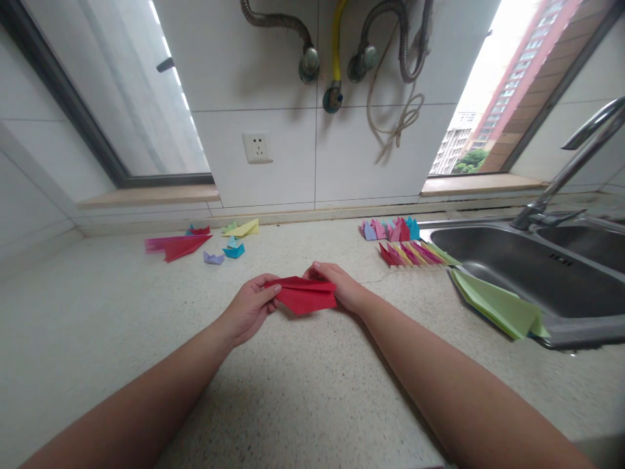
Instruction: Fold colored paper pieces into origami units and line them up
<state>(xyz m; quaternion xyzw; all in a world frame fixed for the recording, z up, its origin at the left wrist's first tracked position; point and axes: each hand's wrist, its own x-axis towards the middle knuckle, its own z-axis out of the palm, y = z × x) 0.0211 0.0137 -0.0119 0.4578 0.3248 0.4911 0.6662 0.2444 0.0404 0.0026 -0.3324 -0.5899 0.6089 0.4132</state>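
Observation:
A red folded paper plane (306, 298) is held just above the countertop, in the middle of the view. My left hand (251, 305) pinches its left end, with the thumb on top and fingers underneath. My right hand (336, 281) is closed around the right end from behind; the paper hides part of those fingers. Farther left lie a red paper plane (188, 246), a yellow paper plane (244, 228), a blue paper boat (234, 251) and a small purple paper boat (213, 258).
Coloured folded papers stand in a back row (390, 230) and a front row (410, 254) beside the steel sink (581, 322). A large green paper plane (498, 303) rests over the sink's near-left rim. The tap (551, 189) rises behind. A tiled wall (268, 182) borders the speckled counter (283, 404).

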